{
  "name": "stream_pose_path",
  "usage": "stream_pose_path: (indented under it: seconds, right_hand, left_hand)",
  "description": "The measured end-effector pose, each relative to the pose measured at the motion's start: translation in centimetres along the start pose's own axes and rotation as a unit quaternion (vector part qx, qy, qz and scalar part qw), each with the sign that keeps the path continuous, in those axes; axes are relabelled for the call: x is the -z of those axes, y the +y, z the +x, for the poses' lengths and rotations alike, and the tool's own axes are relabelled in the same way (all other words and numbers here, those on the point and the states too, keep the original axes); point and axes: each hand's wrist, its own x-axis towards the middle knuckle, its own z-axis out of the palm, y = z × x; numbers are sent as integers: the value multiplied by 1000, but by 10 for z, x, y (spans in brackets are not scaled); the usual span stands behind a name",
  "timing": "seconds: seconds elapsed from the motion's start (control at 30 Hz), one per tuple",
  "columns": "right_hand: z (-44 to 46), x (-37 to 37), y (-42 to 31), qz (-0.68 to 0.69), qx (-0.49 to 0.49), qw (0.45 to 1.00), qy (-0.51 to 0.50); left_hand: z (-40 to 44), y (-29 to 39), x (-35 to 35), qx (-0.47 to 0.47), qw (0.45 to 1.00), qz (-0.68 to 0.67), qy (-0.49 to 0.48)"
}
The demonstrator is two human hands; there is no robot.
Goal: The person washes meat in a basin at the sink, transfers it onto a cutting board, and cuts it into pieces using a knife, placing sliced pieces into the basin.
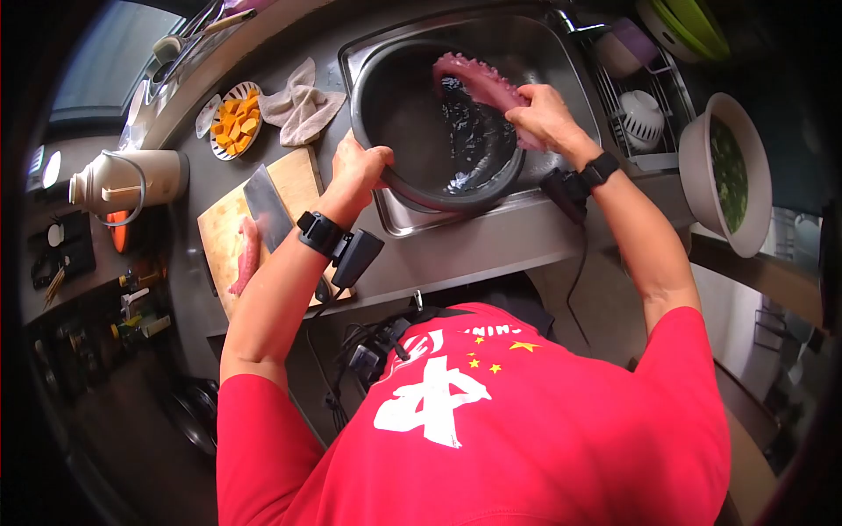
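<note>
Free room lies over the basin (395, 110) between left hand (356, 167) and tentacle (481, 83), the right hand (544, 117) barring the right side, cloth (303, 107) and knife (266, 203) the left

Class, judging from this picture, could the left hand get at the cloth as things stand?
Probably yes, if it lets go first: the left hand holds the rim of the basin. The cloth lies close by, with nothing visible blocking the way.

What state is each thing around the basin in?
Left hand: gripping basin
Right hand: holding tentacle
Tentacle: raised over basin
Basin: liquid inside
Knife: flat, unheld
Cutting board: partly covered
Pink piece: lying loose
Orange chunks: cut, heaped
Cloth: crumpled
Large bowl: holding greens
</note>
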Motion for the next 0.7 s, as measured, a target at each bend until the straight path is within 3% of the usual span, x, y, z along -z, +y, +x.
stream_pose_path:
  seconds: [0.13,0.27,0.33,0.5,0.57,0.67,0.7]
  right_hand:
    - [11,12,31,89,-59,994,36]
    - [11,27,59,71,-32,996,47]
    - [3,28,61,70,-30,995,61]
    - [-19,30,57,18,-45,995,86]
    - [-18,22,74,-136,100,971,171]
    - [-25,25,68,-174,185,953,165]
    - [-28,25,66,-174,186,953,165]
  left_hand:
    - [2,8,0,-35,999,31,22]
    - [6,11,1,-65,992,97,39]
    - [18,1,-1,-197,959,181,93]
    - [14,1,-10,-297,908,250,158]
    - [14,3,-13,-344,890,253,160]
    - [13,9,-15,-482,818,266,167]
    - [14,11,-14,-482,818,266,167]
